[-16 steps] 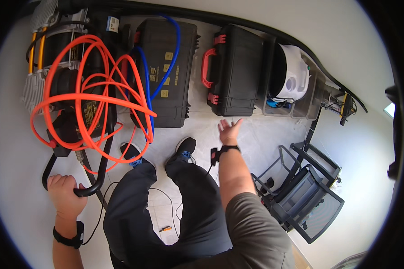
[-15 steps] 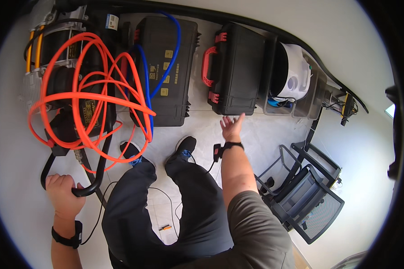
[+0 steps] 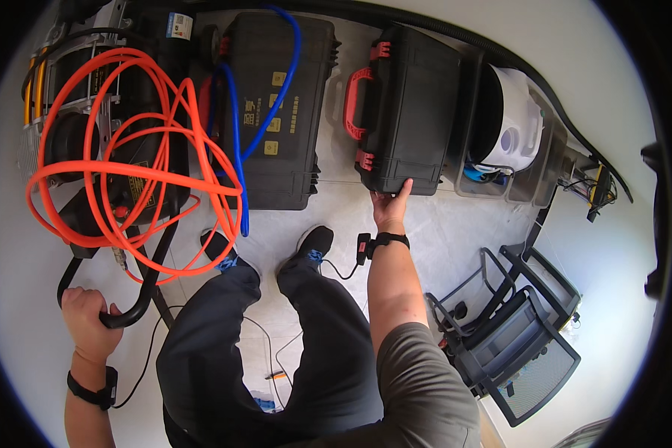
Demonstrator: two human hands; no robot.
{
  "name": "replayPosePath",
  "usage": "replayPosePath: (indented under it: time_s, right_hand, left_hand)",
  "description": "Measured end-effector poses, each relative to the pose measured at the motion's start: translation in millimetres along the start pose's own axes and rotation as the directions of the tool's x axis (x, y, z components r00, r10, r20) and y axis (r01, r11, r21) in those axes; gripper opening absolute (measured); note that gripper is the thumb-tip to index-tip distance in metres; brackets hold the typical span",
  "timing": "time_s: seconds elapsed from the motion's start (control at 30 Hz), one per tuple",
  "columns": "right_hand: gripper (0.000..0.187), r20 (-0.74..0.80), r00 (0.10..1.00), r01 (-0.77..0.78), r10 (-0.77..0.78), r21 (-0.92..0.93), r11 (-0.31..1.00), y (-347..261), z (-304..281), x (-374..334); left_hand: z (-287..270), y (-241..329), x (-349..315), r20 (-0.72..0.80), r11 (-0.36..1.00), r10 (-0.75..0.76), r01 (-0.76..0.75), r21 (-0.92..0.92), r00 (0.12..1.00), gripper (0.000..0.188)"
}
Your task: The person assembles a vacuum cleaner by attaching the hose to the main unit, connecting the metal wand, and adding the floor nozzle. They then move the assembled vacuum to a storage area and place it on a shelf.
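Note:
My left hand (image 3: 91, 322) is wrapped round the black bar handle (image 3: 129, 319) of what looks like an air compressor (image 3: 69, 138), at the left. A coiled orange hose (image 3: 119, 178) lies over this machine. Ahead of me, my right hand (image 3: 390, 210) holds the near end of a black hard case (image 3: 418, 112). The thumb presses on the case's face, while the other fingers curl in at its lower edge and are partly hidden. This case has a red handle (image 3: 357, 104) and red latches on its left side.
A larger black case (image 3: 306, 134) with a blue hose (image 3: 294, 63) across it stands left of the held case. Clear plastic bins (image 3: 530, 190) holding a white appliance (image 3: 517, 119) are to its right. A mesh office chair (image 3: 511, 336) is at the lower right. Thin cables cross the floor near my legs.
My right hand has reached the black case; its fingers were spread just short of it. My left hand keeps its grip on the handle. The whole view has shifted slightly.

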State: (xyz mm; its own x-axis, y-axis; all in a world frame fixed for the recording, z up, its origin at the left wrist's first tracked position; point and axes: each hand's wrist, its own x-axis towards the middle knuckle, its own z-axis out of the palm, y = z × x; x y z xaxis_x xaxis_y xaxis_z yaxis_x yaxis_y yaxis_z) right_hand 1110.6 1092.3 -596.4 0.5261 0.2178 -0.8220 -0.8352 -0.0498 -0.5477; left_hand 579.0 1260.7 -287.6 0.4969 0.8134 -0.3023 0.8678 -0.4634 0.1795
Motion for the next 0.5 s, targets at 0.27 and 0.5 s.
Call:
replayPosePath:
  time_s: [0.27,0.5]
  right_hand:
    - [0.081,0.048,0.999,-0.024,0.025,-0.024,0.999,22,-26,-26]
    - [0.086,0.120,0.918,-0.341,0.379,-0.255,0.905,36,-27,-48]
  left_hand:
    - [-3,0,3,0.024,1.000,0.006,-0.006,-0.015,1.000,0.028]
    - [-2,-3,2,0.010,1.000,0.026,-0.026,-0.015,1.000,0.027]
